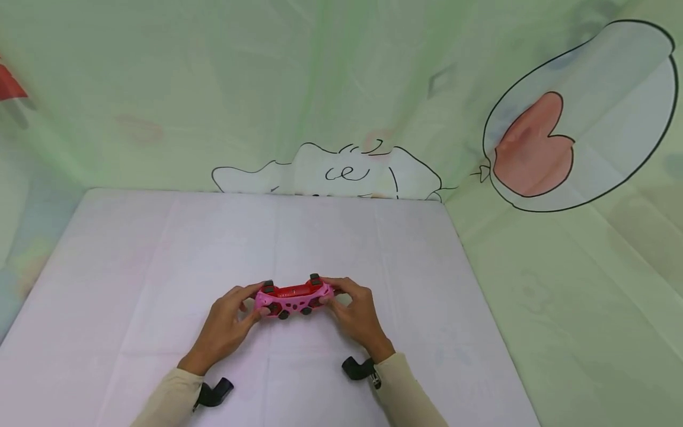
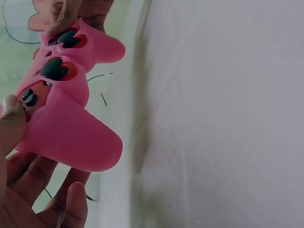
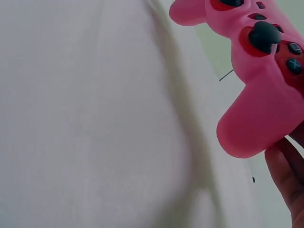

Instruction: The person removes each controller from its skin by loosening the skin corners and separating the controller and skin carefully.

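Between my two hands is a red game controller point(image 1: 294, 301) with a pink silicone cover, black thumbsticks and dark buttons. My left hand point(image 1: 226, 320) pinches its left end, the thumb on the near face and the fingers behind. At the other end my right hand point(image 1: 356, 308) grips it the same way. In the left wrist view the pink grip point(image 2: 71, 133) points toward the table side, and the left thumb lies by the direction pad. The right wrist view shows the controller's right grip point(image 3: 261, 118), with right-hand fingers point(image 3: 284, 173) beneath it; the right thumb is out of sight there.
A white-covered table point(image 1: 213, 237) spreads beneath the hands. Green cloth walls point(image 1: 213, 89) with line drawings and a balloon picture point(image 1: 624, 118) stand behind it and to the right. Black wrist cameras point(image 1: 216, 392) are strapped at both sleeves.
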`<state>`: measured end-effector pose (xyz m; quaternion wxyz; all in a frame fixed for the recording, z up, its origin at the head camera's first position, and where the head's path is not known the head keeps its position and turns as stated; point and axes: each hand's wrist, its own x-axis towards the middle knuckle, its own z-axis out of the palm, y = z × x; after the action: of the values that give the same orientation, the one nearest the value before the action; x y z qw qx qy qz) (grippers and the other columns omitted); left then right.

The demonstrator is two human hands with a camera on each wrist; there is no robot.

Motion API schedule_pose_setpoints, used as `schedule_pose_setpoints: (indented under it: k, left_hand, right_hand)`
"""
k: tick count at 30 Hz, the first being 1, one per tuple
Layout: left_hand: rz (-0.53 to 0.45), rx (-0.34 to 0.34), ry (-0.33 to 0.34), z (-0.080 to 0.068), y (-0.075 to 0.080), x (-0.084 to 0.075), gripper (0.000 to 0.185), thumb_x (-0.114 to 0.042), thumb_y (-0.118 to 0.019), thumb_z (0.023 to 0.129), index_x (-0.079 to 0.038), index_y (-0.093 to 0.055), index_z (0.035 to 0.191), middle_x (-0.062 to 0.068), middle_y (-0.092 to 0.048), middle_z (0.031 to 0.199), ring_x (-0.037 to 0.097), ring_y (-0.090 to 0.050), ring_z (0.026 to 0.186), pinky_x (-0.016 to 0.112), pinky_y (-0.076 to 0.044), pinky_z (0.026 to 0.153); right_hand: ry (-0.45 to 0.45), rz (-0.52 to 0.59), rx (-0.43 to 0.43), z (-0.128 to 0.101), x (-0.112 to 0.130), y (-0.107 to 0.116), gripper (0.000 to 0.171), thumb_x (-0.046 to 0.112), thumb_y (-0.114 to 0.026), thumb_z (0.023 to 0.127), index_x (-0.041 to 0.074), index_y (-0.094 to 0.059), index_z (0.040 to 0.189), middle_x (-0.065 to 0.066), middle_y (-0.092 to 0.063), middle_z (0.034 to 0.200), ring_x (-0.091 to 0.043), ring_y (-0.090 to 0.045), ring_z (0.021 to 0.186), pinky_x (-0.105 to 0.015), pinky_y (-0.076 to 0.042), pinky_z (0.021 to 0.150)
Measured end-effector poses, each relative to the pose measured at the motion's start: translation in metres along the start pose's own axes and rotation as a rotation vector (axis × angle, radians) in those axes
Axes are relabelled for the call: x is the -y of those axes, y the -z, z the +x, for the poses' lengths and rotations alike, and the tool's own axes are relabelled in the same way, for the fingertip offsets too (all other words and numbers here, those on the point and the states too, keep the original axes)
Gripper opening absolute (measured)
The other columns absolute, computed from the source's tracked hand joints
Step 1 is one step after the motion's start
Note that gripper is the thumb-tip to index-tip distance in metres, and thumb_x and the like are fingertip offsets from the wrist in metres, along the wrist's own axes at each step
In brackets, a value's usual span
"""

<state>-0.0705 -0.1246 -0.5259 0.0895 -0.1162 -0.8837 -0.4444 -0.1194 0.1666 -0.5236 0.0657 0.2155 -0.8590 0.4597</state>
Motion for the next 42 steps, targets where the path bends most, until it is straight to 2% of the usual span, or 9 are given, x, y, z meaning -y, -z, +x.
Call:
schedule_pose_setpoints:
  k: [7,11,16,20,23,27,31,35,42]
  left_hand:
    - [-0.105,0.042,0.159,0.002,-0.002,-0.002,0.042,-0.031,-0.072,0.102,-0.012,-0.069,0.140,0.003,-0.078,0.106,0.010,-0.063,0.084,0.024,-0.054,0.072]
    - [-0.147,0.050,0.253,0.004,-0.007,0.002,0.040,-0.037,-0.070,0.104,-0.009,-0.072,0.132,0.004,-0.078,0.103,0.009,-0.064,0.080,0.023,-0.054,0.070]
    - [-0.166,0.019,0.306,0.005,-0.010,0.008,0.034,-0.039,-0.073,0.102,-0.012,-0.075,0.123,0.006,-0.078,0.105,0.008,-0.059,0.069,0.024,-0.047,0.060]
    - [-0.183,-0.005,0.314,0.005,-0.012,0.010,0.029,-0.039,-0.075,0.100,-0.018,-0.075,0.120,0.004,-0.077,0.108,0.007,-0.054,0.060,0.024,-0.043,0.054]
    - [-0.179,-0.015,0.312,0.005,-0.013,0.010,0.030,-0.040,-0.076,0.100,-0.021,-0.075,0.124,0.003,-0.074,0.098,0.006,-0.050,0.053,0.025,-0.040,0.049]
    - [-0.082,-0.029,0.301,0.005,-0.015,0.010,0.037,-0.046,-0.073,0.100,-0.024,-0.075,0.129,0.001,-0.073,0.090,0.006,-0.057,0.062,0.025,-0.043,0.057]
    - [-0.025,-0.028,0.292,0.005,-0.015,0.013,0.038,-0.046,-0.072,0.101,-0.023,-0.075,0.131,-0.001,-0.078,0.104,0.010,-0.066,0.087,0.026,-0.049,0.070]
    - [-0.077,0.029,0.285,0.005,-0.012,0.018,0.038,-0.036,-0.073,0.102,-0.019,-0.071,0.137,0.002,-0.075,0.104,0.014,-0.063,0.088,0.024,-0.051,0.071]
    - [-0.117,0.120,0.255,0.010,-0.006,0.020,0.051,-0.023,-0.079,0.097,-0.016,-0.065,0.145,0.005,-0.071,0.119,0.014,-0.060,0.091,0.022,-0.051,0.073]
  right_hand:
    - [-0.159,0.124,-0.046,-0.001,0.004,-0.006,0.027,0.026,-0.083,0.094,0.019,-0.080,0.120,0.002,-0.081,0.103,-0.013,-0.067,0.085,-0.027,-0.057,0.079]
    - [-0.247,0.168,-0.056,-0.001,0.004,-0.010,0.021,0.028,-0.082,0.095,0.019,-0.081,0.113,-0.001,-0.078,0.095,-0.016,-0.065,0.078,-0.023,-0.053,0.071]
    - [-0.351,0.175,-0.026,-0.001,0.001,-0.015,0.018,0.030,-0.080,0.097,0.018,-0.080,0.110,-0.002,-0.077,0.100,-0.012,-0.071,0.080,-0.020,-0.055,0.074]
    - [-0.412,0.180,0.004,-0.001,0.000,-0.017,0.020,0.031,-0.079,0.098,0.019,-0.079,0.114,-0.002,-0.077,0.101,-0.008,-0.069,0.080,-0.019,-0.054,0.072]
    - [-0.416,0.159,0.041,0.001,0.000,-0.017,0.024,0.034,-0.076,0.100,0.023,-0.078,0.121,-0.002,-0.072,0.088,-0.007,-0.060,0.071,-0.019,-0.047,0.063]
    - [-0.389,0.127,0.115,0.003,-0.003,-0.013,0.027,0.033,-0.069,0.105,0.024,-0.077,0.129,-0.004,-0.064,0.081,-0.011,-0.055,0.067,-0.021,-0.046,0.059]
    - [-0.385,0.147,0.214,0.003,-0.005,-0.008,0.033,0.025,-0.065,0.107,0.022,-0.071,0.139,-0.004,-0.072,0.105,-0.015,-0.061,0.080,-0.022,-0.055,0.069]
    - [-0.367,0.156,0.291,0.002,-0.008,-0.005,0.042,0.020,-0.065,0.106,0.022,-0.064,0.148,-0.007,-0.071,0.122,-0.017,-0.061,0.092,-0.023,-0.054,0.075]
    - [-0.357,0.135,0.250,0.005,-0.006,-0.006,0.043,0.016,-0.072,0.102,0.017,-0.066,0.145,-0.009,-0.069,0.126,-0.018,-0.060,0.098,-0.022,-0.052,0.076]
